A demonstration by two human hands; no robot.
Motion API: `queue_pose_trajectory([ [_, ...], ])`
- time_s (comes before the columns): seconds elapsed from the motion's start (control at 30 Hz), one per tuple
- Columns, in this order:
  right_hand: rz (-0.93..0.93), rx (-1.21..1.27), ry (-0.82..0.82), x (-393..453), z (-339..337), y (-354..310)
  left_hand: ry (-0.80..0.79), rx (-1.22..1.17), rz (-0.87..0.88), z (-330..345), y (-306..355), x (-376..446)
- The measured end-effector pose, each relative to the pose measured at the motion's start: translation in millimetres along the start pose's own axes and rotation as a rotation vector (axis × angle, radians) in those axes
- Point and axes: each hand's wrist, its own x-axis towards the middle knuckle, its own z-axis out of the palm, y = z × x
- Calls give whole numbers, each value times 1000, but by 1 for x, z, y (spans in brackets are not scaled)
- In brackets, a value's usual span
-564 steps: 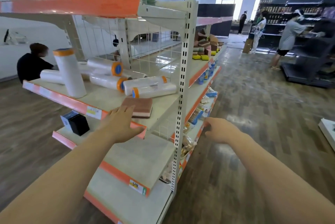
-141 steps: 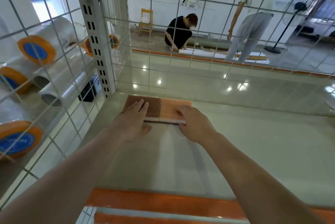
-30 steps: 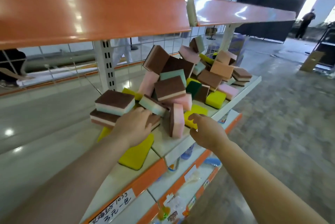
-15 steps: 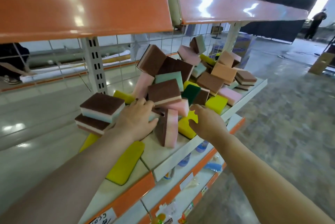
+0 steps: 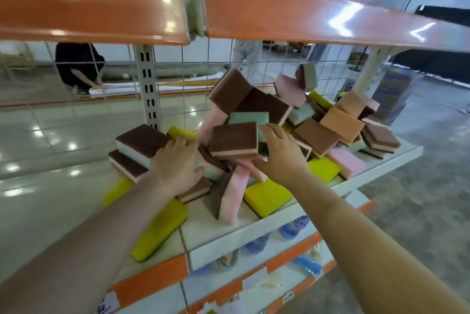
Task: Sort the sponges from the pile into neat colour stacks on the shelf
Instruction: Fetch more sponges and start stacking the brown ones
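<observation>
The right hand [image 5: 279, 158] is pinching a brown sponge [image 5: 234, 139] atop the pile [image 5: 292, 115]; left of it, the left hand [image 5: 178, 163] is resting spread (fingers relaxed) on lower sponges.

The light is bright and comes from above. White glare shines on the orange shelf edge [image 5: 292, 8], and small bright spots glow on the shiny floor [image 5: 38, 140] below it. The shelf edge bends near the corners. Everything looks a little soft and blurry.
</observation>
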Motion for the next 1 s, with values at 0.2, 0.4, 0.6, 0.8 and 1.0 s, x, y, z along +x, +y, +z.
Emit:
queue_pose_trajectory([
  [0.2, -84, -26, -91, 22, 6, -1, -1, 5, -34, 5, 3, -3],
  [0.4, -116, -23, -130, 35, 11, 0, 56, -9, -97, 11, -9, -8],
  [0.6, -136, -4, -165, 48, 15, -1, 201, -27, -155, 9, -15, -16],
  [0.8, -176, 17, -111, 53, 15, -8, 130, 53, -310, 10, -30, -15],
  [1.0, -217, 57, -79, 55, 15, -17, 54, 55, -333, 13, -41, -10],
])
